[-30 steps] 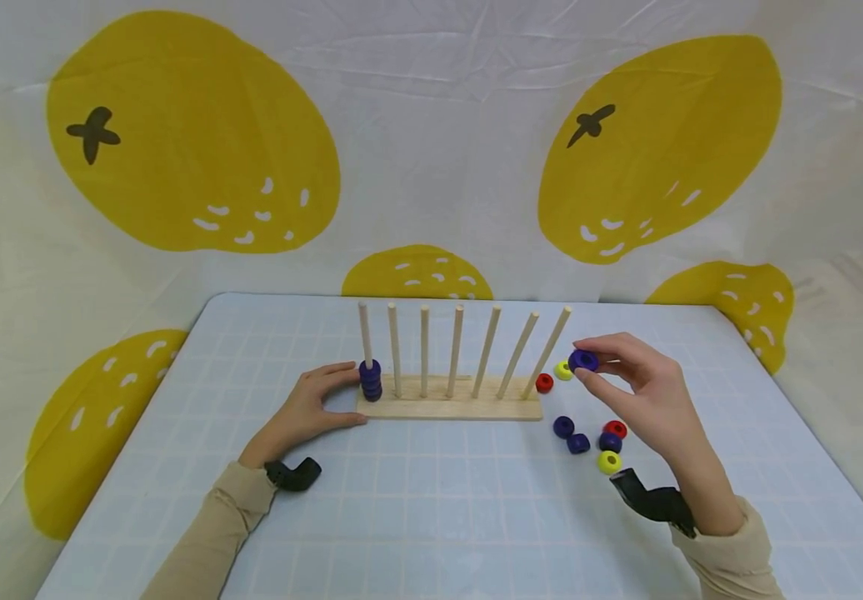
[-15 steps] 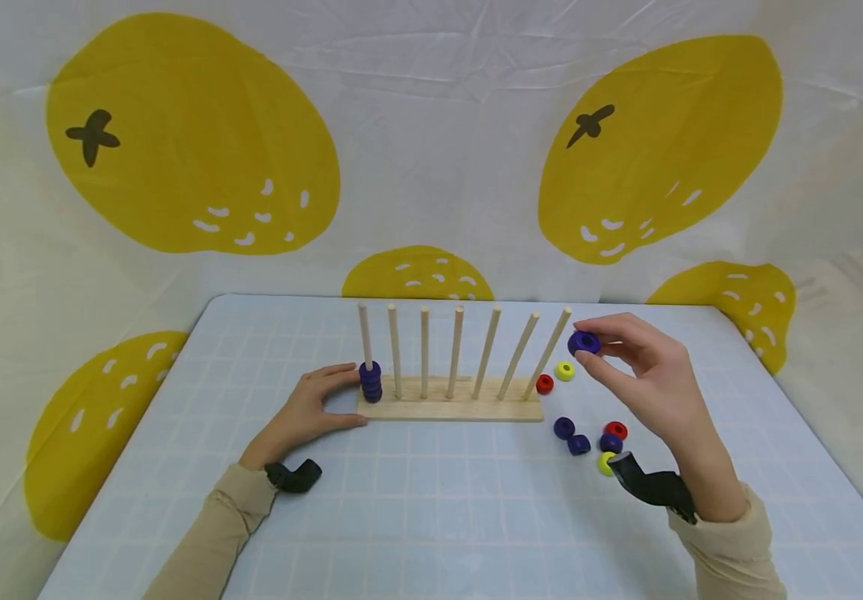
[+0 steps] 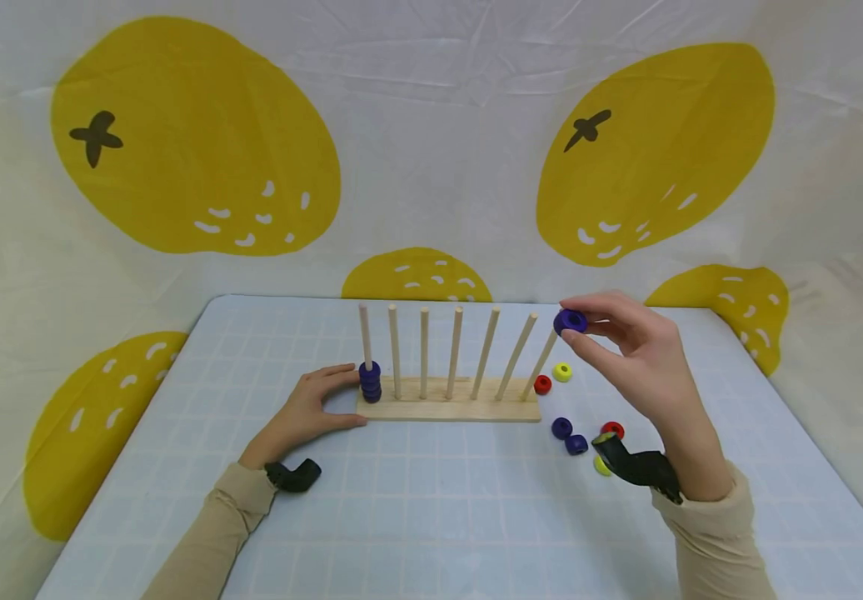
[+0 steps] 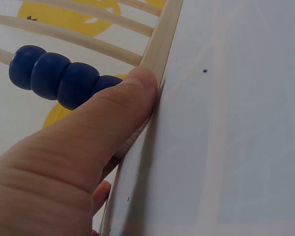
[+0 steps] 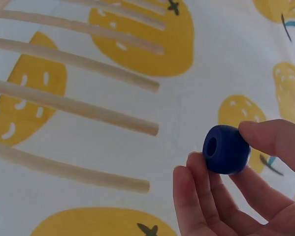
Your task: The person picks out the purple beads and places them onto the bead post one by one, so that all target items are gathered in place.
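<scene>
A wooden peg rack [image 3: 446,409] with a row of upright pegs stands on the table. Several blue beads [image 3: 370,383] are stacked on its leftmost peg. My left hand [image 3: 311,408] holds the base's left end, the thumb along the front edge in the left wrist view; its other fingers are mostly hidden there. Between thumb and fingertips my right hand [image 3: 630,354] pinches another blue bead [image 5: 228,150]. In the head view this bead overlaps the top of the rightmost peg. The right wrist view shows its hole facing the peg tips, with a gap between bead and pegs.
Right of the rack lie a red bead [image 3: 542,384] and a yellow bead [image 3: 562,372]. Nearer are two blue beads [image 3: 569,437], another red bead [image 3: 612,430] and a yellow one [image 3: 602,467] partly behind the right wrist camera [image 3: 637,465]. A lemon-print cloth [image 3: 431,150] hangs behind.
My right hand has risen with the blue bead and shifted left, to the top of the rightmost peg in the head view. The left hand has stayed at the rack's end.
</scene>
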### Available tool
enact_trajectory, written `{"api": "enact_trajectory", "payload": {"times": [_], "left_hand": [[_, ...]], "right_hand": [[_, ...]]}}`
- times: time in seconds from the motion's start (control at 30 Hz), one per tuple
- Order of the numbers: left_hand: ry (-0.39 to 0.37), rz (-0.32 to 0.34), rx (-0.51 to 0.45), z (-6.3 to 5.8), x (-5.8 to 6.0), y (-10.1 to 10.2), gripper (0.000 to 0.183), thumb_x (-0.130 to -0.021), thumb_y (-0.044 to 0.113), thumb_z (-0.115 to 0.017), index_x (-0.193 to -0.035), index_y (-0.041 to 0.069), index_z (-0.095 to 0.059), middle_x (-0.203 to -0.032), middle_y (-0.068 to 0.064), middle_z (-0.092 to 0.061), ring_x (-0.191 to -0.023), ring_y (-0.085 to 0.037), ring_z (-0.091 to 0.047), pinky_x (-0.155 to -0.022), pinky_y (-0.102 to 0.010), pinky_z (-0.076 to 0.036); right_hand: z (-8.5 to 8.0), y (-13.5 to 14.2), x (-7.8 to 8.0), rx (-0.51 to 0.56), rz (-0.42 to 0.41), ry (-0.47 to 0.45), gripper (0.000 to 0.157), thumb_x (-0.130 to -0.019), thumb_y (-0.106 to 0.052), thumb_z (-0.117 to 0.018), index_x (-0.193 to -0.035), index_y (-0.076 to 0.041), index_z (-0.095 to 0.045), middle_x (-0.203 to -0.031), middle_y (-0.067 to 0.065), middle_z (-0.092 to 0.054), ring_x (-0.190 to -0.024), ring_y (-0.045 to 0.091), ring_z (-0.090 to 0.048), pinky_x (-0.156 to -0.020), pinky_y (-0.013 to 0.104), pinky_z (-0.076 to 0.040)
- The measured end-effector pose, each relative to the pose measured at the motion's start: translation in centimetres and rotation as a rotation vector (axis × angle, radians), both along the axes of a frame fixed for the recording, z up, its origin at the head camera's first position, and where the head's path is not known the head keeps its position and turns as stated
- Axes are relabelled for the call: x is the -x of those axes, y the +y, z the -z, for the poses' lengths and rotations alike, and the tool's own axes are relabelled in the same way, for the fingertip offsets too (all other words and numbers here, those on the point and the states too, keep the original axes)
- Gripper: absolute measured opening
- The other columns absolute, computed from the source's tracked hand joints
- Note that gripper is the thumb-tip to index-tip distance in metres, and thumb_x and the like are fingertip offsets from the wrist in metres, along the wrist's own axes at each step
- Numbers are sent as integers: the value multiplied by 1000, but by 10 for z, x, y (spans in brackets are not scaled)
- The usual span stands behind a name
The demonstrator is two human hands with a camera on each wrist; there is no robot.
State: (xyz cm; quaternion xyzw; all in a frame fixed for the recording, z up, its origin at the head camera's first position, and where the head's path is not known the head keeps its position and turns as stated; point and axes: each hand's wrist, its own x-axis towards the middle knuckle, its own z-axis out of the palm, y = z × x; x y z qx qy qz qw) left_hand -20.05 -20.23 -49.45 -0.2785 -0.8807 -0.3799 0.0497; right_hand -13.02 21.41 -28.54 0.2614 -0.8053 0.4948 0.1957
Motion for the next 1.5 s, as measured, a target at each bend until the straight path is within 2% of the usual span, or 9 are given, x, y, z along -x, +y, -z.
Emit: {"api": "enact_trajectory", "payload": {"times": [0.4, 0.8, 1.33, 1.5], "left_hand": [[-19, -11, 12, -2, -1, 0, 69, -71, 34, -91, -132, 13, -65, -141, -11, -56, -134, -35, -45, -109, -62, -26], [-32, -14, 4, -3, -1, 1, 69, -71, 33, -91, -131, 13, -65, -141, -11, -56, -134, -34, -45, -109, -62, -26], [-4, 2, -3, -1, 0, 1, 68, -71, 33, -91, -131, 14, -65, -139, -10, -57, -133, -34, -46, -109, -61, -29], [8, 3, 2, 0, 0, 0, 68, -71, 33, -91, -131, 13, -65, -139, -10, -58, -133, -34, -46, -109, -61, -28]], "right_hand": [[-11, -22, 7, 103, -104, 1, 36, -80, 21, -68, -114, 7, -68, -105, 13, -67, -94, 21, -62, -89, 21, -53], [-19, -47, 16, 56, -138, -17, 33, -81, 17, -70, -113, 6, -69, -102, 12, -67, -90, 21, -64, -86, 24, -55], [-27, -80, 31, 51, -256, -27, 31, -83, 13, -72, -112, 7, -68, -104, 10, -67, -90, 24, -65, -86, 29, -56], [-28, -89, 40, 46, -335, -11, 31, -84, 12, -71, -114, 5, -69, -105, 10, -68, -91, 24, -65, -86, 33, -56]]}}
